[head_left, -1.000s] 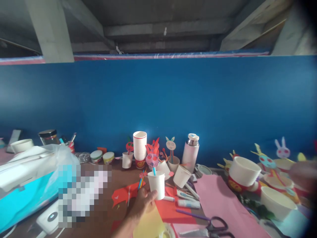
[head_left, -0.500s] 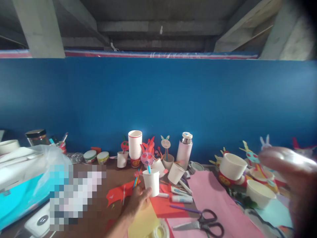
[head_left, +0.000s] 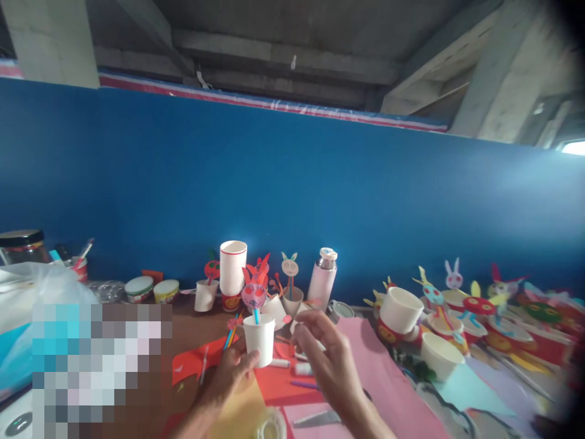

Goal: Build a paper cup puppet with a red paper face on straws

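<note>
My left hand (head_left: 235,369) grips a white paper cup (head_left: 259,347) low on its side, fingers wrapped around it. A blue straw (head_left: 256,316) rises from the cup, topped by a pink paper animal head (head_left: 254,296) with red ears. To the right of the cup, apart from it, my right hand (head_left: 326,350) hovers with bent, spread fingers and nothing visible in them. Beneath it, scissors (head_left: 317,419) lie partly covered by the wrist. A purple pen (head_left: 305,385) and markers lie under and beside the hands.
Behind stand stacked paper cups (head_left: 233,268) and a thermos (head_left: 322,277). Several decorated cups crowd the right, near a loose white cup (head_left: 441,356). Pink paper (head_left: 379,372) and red paper (head_left: 196,361) cover parts of the table. Two small tubs (head_left: 166,291) sit at left.
My right hand has swung in from the far right to beside the cup. The left hand still holds the cup. The view has turned to the right and tilted.
</note>
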